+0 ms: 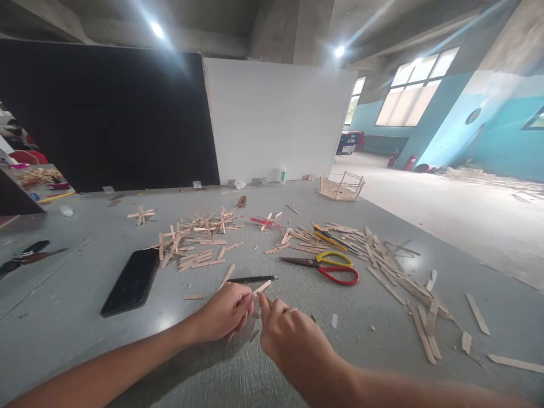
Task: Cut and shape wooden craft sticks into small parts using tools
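Observation:
Closed in a pinch, my left hand holds a wooden craft stick whose far end points up and to the right. My right hand is curled beside it, the thumb near the stick. Something slim seems to be in its grip, mostly hidden by the fingers, so its kind does not show. Just beyond the hands lie a black pen and another craft stick. To the right rest open scissors with one yellow and one red handle.
Loose craft sticks are heaped across the grey table. A yellow utility knife lies among the right pile. A black phone is left; pliers lie farther left. A stick frame and small bottle stand at the back.

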Motion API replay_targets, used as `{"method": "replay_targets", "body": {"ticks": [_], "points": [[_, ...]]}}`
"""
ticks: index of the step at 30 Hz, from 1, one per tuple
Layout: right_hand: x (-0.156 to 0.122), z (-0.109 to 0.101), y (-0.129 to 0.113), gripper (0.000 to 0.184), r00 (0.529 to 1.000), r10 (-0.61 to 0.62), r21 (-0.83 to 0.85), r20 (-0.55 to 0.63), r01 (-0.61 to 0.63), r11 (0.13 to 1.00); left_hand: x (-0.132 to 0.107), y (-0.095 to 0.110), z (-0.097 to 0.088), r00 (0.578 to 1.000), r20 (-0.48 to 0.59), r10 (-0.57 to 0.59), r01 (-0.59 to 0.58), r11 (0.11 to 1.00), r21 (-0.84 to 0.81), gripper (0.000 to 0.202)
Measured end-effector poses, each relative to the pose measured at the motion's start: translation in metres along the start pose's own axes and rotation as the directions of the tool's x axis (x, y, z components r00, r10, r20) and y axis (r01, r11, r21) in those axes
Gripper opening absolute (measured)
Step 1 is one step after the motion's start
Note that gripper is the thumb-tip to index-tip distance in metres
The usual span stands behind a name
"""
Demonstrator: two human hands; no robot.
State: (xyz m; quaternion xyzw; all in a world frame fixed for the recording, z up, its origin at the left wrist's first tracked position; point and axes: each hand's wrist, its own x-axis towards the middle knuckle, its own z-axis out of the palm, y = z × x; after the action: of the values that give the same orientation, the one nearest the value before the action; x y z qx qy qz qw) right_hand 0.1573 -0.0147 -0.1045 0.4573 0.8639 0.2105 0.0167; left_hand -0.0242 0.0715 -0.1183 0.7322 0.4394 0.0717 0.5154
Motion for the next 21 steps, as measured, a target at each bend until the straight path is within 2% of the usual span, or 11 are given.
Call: {"method": "replay_targets", "body": {"ticks": [4,6,7,10,12,14,16,18,19,21], "points": [[-0.01,0.023,0.056,0.061,0.988,-0.152,0.105,-0.027,0.154,0.982,0.0,0.0,-0.001,0.999,0.006,0.05,-0.05,0.999,0.006,0.036],[-0.013,0.034,0.081,0.06,0.969,-0.242,0.158,-0.052,0.247,0.956,0.0,0.001,0.0,0.997,0.01,0.081,-0.081,0.997,0.004,0.042],[-0.014,0.038,0.089,0.058,0.967,-0.249,0.176,-0.062,0.256,0.951,-0.001,0.002,0.0,0.996,0.005,0.094,-0.094,0.996,-0.001,0.045],[-0.014,0.041,0.091,0.052,0.98,-0.183,0.233,-0.081,0.197,0.952,-0.003,0.004,0.004,0.992,-0.039,0.122,-0.123,0.992,-0.031,0.051],[-0.013,0.035,0.081,0.051,0.991,-0.111,0.282,-0.08,0.13,0.951,-0.003,0.005,0.007,0.988,-0.075,0.137,-0.142,0.988,-0.057,0.052],[-0.012,0.023,0.071,0.049,0.998,-0.02,0.409,-0.056,0.041,0.912,-0.003,0.006,0.008,0.983,-0.103,0.152,-0.161,0.984,-0.082,0.053],[-0.012,0.007,0.065,0.043,0.994,0.107,0.632,0.007,-0.087,0.77,-0.004,0.009,0.006,0.98,-0.113,0.161,-0.173,0.979,-0.107,0.053],[-0.014,-0.012,0.064,0.041,0.971,0.22,0.806,0.093,-0.204,0.556,-0.007,0.015,-0.001,0.982,-0.103,0.16,-0.173,0.976,-0.133,0.051],[-0.016,-0.021,0.065,0.042,0.966,0.226,0.856,0.122,-0.218,0.469,-0.01,0.019,-0.005,0.983,-0.093,0.156,-0.169,0.975,-0.146,0.05],[-0.021,-0.037,0.069,0.04,0.946,0.289,0.899,0.144,-0.247,0.362,-0.02,0.029,-0.013,0.984,-0.095,0.149,-0.163,0.972,-0.169,0.049]]}}
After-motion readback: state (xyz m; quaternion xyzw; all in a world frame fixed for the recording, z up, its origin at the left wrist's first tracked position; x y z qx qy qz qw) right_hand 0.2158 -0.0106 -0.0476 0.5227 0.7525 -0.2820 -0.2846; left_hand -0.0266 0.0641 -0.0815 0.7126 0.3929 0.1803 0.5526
